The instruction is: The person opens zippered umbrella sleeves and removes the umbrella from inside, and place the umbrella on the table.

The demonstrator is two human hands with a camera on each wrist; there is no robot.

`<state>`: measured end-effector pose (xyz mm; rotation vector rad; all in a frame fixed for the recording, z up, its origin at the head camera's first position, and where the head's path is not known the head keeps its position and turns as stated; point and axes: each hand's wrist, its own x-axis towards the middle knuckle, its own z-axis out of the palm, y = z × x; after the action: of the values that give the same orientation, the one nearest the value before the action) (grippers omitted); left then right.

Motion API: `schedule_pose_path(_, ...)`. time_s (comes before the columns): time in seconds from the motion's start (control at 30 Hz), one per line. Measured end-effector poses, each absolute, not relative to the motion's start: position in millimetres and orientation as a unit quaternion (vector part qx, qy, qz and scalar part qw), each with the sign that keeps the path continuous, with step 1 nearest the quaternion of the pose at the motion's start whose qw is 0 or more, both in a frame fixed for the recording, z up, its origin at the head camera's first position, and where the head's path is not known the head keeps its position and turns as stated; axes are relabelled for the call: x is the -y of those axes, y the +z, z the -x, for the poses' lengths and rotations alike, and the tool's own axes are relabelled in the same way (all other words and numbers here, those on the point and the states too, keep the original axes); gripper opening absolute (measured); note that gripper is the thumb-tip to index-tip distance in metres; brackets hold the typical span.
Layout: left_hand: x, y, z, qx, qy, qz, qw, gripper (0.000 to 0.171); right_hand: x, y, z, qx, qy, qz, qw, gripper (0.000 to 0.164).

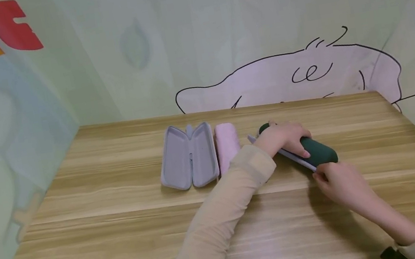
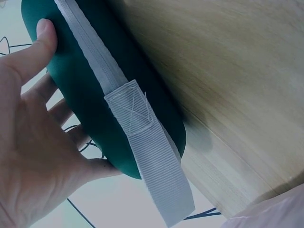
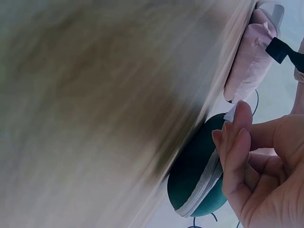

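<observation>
A dark green zippered case [image 1: 321,150], long with rounded ends, lies slanted on the table at the right. Its pale grey zipper [image 2: 92,47] runs along the side and ends in a ribbed fabric tab [image 2: 159,166]. My left hand [image 1: 285,137] grips the case from above, with the thumb [image 2: 46,38] on one face and the other fingers round the far side. At the near right end, my right hand [image 1: 342,182] pinches at the zipper with curled fingers [image 3: 237,152]. These hide the zipper pull. The zipper's two edges run close together where they show.
Left of the green case, a grey-lilac hard case [image 1: 202,153] lies spread open on the wooden table [image 1: 127,243]. A pink rolled or padded pouch [image 1: 227,142] sits right beside it, partly behind my left sleeve [image 1: 223,223]. A printed cloth backdrop [image 1: 196,35] rises behind the table.
</observation>
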<state>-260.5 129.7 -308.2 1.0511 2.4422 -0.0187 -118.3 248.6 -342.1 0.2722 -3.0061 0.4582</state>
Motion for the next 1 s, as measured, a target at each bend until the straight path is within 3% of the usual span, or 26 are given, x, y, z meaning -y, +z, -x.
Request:
schedule_pose_path(0.53, -130, -308, 260, -0.893, -0.003, -0.382, 0.237, 0.061, -244, -342, 123, 0.98, 0.183, -0.081, 0.001, 0.022)
schedule_pose_path(1.0, -130, -309, 261, -0.893, 0.003, -0.381, 0.239, 0.062, -236, -343, 129, 0.978, 0.178, -0.103, 0.023, 0.035)
